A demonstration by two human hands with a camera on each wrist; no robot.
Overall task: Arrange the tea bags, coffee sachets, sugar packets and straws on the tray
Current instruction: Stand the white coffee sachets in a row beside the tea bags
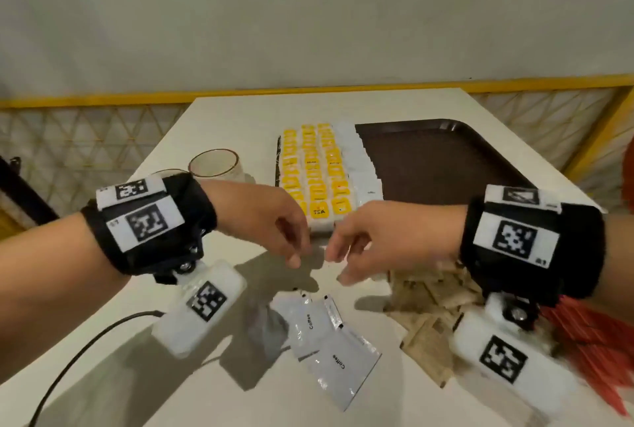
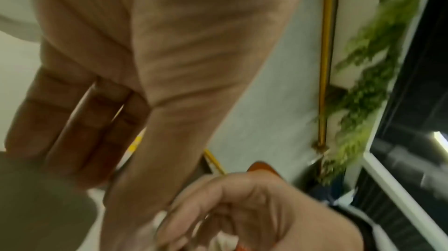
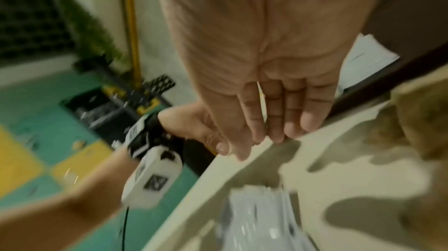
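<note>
While both my hands hang in the air above the white table, neither holds anything: my left hand has its fingers loosely bent downward, and my right hand has its fingers relaxed and nearly straight, the two sets of fingertips close together but apart.

Below them, two coffee sachets lie overlapping on the table near me. To their right is a loose heap of brown sugar packets, partly hidden under my right wrist, and past that a spread of red straws reaching the table's right edge.

Farther off, the dark brown tray sits toward the right. Yellow tea bags stand in three neat rows at its left end, with a row of white sachets just beside them; the rest of the tray floor is bare. The nearest tea bags lie just beyond my fingertips.

Left of the tray stands a clear glass cup, partly behind my left wrist. A black cable curves over the near left corner. Behind the far edge runs a yellow-framed mesh fence and a pale wall.
</note>
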